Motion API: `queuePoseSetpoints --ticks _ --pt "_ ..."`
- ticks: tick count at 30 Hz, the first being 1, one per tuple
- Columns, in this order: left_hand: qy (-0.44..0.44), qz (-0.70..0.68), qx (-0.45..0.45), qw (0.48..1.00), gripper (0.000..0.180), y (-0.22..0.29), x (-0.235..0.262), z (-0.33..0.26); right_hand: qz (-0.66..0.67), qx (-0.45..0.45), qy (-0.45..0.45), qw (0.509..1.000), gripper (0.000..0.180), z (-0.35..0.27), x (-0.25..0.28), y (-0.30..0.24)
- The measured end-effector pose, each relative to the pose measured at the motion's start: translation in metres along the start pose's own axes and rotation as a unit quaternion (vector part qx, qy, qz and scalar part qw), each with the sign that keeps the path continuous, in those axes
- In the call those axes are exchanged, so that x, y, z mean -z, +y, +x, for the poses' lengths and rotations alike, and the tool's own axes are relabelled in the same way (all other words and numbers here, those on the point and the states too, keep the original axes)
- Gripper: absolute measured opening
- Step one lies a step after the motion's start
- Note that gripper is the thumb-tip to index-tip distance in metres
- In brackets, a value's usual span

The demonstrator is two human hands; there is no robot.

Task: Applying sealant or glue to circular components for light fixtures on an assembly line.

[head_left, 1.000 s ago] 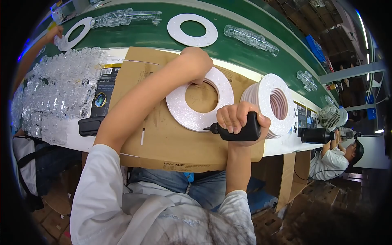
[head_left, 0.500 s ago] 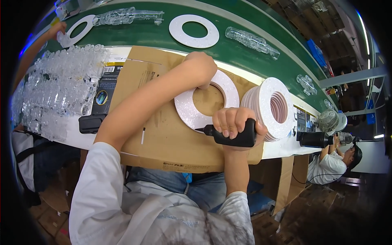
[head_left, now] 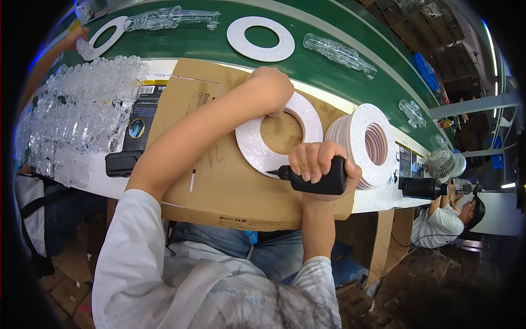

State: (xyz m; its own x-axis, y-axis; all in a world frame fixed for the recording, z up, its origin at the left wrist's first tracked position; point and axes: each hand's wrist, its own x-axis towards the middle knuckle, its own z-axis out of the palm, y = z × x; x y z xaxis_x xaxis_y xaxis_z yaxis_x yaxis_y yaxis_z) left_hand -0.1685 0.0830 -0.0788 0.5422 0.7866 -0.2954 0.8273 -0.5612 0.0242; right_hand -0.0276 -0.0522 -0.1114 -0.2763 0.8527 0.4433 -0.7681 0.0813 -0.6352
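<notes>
A flat white speckled ring (head_left: 253, 143) lies on a brown cardboard sheet (head_left: 213, 181) in front of me. My left hand (head_left: 272, 90) is closed at the ring's far edge, its arm reaching across from the left; most of its fingertips are hidden. Wrapped round a black squeeze bottle (head_left: 323, 178) is my right hand (head_left: 315, 162), near the ring's lower right edge. The bottle is tipped on its side, and its thin nozzle points left at the ring's near rim; whether the tip touches cannot be told.
Right of the ring stands a stack of white rings (head_left: 359, 145). Clear plastic parts (head_left: 82, 120) are piled on the left, near a black case (head_left: 123, 164). Another ring (head_left: 260, 52) lies on the green surface beyond. A black bottle (head_left: 422, 188) and another person (head_left: 444, 222) are at right.
Both hands stay nearly in place, with the bottle still held by the ring's near rim. The view has shifted very slightly.
</notes>
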Motion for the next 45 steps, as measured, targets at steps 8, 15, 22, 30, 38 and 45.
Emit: queuePoseSetpoints --ticks 8,15,22,30,38,45 --pt "0.004 0.005 -0.003 1.0 0.032 -0.001 -0.002 0.0 -0.018 -0.008 -0.013 1.0 0.042 0.0 0.001 0.0" --pt "-0.016 0.013 0.002 1.0 0.036 0.003 0.001 -0.002 0.02 0.087 0.011 0.996 0.04 0.0 0.004 0.0" --pt "0.008 -0.015 -0.002 1.0 0.026 0.002 0.002 -0.003 -0.051 0.088 0.01 0.995 0.038 -0.001 0.006 0.003" --pt "0.017 -0.014 -0.006 1.0 0.026 0.003 -0.002 -0.003 -0.071 0.091 0.015 0.993 0.038 -0.001 0.005 0.005" --pt "-0.012 0.009 0.0 1.0 0.037 0.003 0.003 0.0 -0.077 0.075 0.019 0.994 0.038 0.002 0.008 0.003" --pt "0.003 0.005 0.001 1.0 0.035 0.0 -0.003 -0.001 0.032 0.097 -0.032 0.994 0.039 0.009 0.013 -0.001"
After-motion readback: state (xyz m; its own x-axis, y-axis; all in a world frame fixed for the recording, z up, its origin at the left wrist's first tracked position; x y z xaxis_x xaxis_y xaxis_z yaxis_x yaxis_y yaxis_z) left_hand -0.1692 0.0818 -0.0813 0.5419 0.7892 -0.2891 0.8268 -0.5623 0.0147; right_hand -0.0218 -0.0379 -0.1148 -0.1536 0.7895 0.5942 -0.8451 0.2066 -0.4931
